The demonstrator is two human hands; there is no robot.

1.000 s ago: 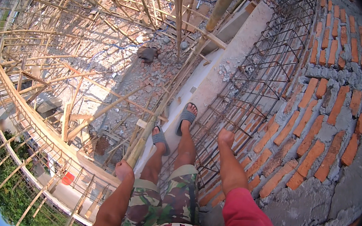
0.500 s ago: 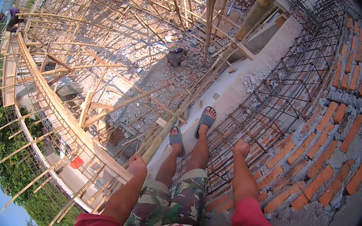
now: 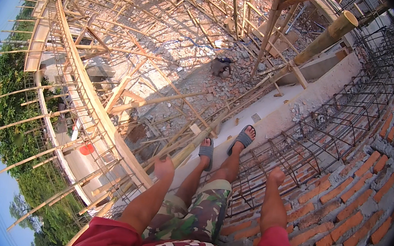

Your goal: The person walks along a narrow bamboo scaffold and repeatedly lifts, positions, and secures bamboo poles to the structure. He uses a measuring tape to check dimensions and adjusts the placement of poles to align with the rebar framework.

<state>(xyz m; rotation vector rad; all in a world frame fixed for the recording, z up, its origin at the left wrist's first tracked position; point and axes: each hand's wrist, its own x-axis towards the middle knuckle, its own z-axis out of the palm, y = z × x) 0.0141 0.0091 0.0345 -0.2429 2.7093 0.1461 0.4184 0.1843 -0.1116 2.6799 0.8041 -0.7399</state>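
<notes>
Hovering by rebar cage [image 3: 307,154], right grip [image 3: 276,176] curled closed; left grip [image 3: 164,169] unclear. Cage likely heavy, stiff; best held midway along.

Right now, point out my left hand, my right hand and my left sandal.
Left hand [image 3: 164,168], head view: middle of the hand.
Right hand [image 3: 276,176], head view: middle of the hand.
Left sandal [image 3: 206,151], head view: its grey strap.

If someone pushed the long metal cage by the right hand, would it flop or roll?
The metal cage would probably feel stiff, since its long bars run through many hoops. It might be heavy, being so long with so many bars. It seems unlikely to roll, because its hoops have corners.
</notes>
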